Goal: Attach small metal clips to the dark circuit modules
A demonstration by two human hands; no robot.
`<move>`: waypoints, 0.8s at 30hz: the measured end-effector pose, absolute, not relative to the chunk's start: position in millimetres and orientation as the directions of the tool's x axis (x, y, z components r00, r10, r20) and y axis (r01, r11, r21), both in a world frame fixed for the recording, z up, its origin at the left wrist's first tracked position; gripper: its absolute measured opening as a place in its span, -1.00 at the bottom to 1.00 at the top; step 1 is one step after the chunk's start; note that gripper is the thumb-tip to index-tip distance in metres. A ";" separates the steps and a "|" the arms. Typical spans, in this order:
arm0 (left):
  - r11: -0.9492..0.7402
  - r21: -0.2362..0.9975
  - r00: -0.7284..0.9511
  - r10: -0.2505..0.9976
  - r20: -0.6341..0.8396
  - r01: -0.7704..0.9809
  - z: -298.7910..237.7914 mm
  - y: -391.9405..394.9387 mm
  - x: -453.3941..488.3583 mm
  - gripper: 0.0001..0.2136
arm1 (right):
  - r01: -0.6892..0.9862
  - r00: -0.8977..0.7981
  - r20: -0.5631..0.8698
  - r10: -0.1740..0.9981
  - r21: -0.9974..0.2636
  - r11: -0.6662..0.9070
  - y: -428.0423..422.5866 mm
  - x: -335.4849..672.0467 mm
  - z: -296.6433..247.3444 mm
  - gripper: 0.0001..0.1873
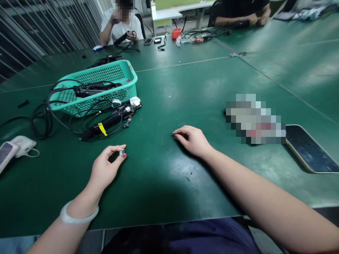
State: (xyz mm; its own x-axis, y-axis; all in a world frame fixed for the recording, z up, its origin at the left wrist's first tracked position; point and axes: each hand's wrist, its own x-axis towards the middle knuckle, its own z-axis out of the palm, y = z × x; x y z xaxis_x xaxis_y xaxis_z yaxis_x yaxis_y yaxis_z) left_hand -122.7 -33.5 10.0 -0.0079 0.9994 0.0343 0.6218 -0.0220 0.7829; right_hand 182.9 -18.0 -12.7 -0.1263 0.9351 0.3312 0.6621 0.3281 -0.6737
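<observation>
My left hand (106, 165) is pinched between thumb and fingers on a small light-coloured piece (121, 152), too little to name. It is just above or on the green table (159, 197); a pale bangle (79, 216) circles that wrist. To the right, my right hand (193, 141) rests on the table with curled fingers, thumb and fingertips close together. Whether anything is between them is hidden. Beyond my left hand lies a black hair-tool-like handle (113, 120) with a yellow tag (102, 129) and a coiled cord.
A turquoise basket (132, 81) holds a black corded device (90, 89). At the right lie a phone (312, 148) and a blurred-out object (254, 120). White gadgets (25, 146) sit at the left. Two people (122, 24) work across the table, near a red box (176, 33).
</observation>
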 end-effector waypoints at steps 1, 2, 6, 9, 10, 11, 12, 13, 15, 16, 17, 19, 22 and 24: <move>0.000 0.855 -0.031 0.999 0.018 0.518 9.4 -33.2 -122.5 -0.73 | 0.661 -0.120 0.329 0.937 -0.677 0.323 -17.9 183.0 -12.5 -0.83; 0.023 0.904 -0.054 0.999 0.000 0.426 8.4 -33.0 -122.0 -0.73 | 0.660 -0.114 0.326 0.939 -0.682 0.316 -17.9 183.2 -12.3 -0.83; 0.006 0.926 -0.018 1.000 0.001 0.377 1.7 -31.8 -106.8 -0.78 | 0.650 -0.096 0.307 0.947 -0.701 0.293 -17.4 183.5 -12.2 -0.83; -0.089 0.906 0.115 0.992 0.045 0.413 -3.3 -27.7 -69.7 -0.83 | 0.650 -0.100 0.296 0.950 -0.703 0.288 -17.3 183.5 -12.7 -0.83; -0.110 0.911 0.173 0.984 0.043 0.398 -3.9 -25.4 -52.8 -0.85 | 0.653 -0.100 0.293 0.951 -0.701 0.285 -17.4 183.7 -12.8 -0.83; -0.125 0.928 0.226 0.973 0.045 0.351 -3.7 -22.6 -35.0 -0.87 | 0.656 -0.098 0.290 0.952 -0.700 0.281 -17.5 184.1 -12.9 -0.82; -0.124 0.951 0.281 0.959 0.041 0.282 -2.5 -19.8 -17.6 -0.88 | 0.660 -0.092 0.286 0.954 -0.700 0.274 -17.5 184.9 -12.8 -0.82; -0.101 0.974 0.318 0.947 0.032 0.203 -0.4 -17.0 -1.7 -0.89 | 0.665 -0.082 0.280 0.957 -0.700 0.261 -17.5 186.1 -12.7 -0.81; -0.077 0.995 0.324 0.944 0.053 0.061 5.9 -12.6 21.7 -0.90 | 0.680 -0.049 0.262 0.964 -0.698 0.224 -17.2 189.5 -12.3 -0.81; -0.087 0.996 0.308 0.948 0.082 0.005 9.4 -11.3 28.1 -0.90 | 0.690 -0.033 0.251 0.967 -0.694 0.204 -16.9 191.7 -12.0 -0.80; -0.092 0.995 0.281 0.955 0.098 -0.034 12.5 -10.6 30.9 -0.91 | 0.699 -0.025 0.238 0.971 -0.690 0.187 -16.5 194.1 -11.6 -0.80; -0.077 0.994 0.218 0.971 0.093 -0.081 15.6 -10.5 28.4 -0.93 | 0.712 -0.035 0.210 0.977 -0.681 0.172 -15.7 198.8 -10.5 -0.80; -0.022 0.996 0.169 0.985 0.037 -0.091 10.2 -11.3 17.2 -0.90 | 0.719 -0.095 0.139 0.986 -0.676 0.164 -15.6 203.0 -8.3 -0.77; 0.017 0.995 0.217 0.976 0.004 -0.097 3.1 -11.1 13.0 -0.86 | 0.718 -0.119 0.078 0.990 -0.682 0.141 -16.7 203.5 -6.5 -0.76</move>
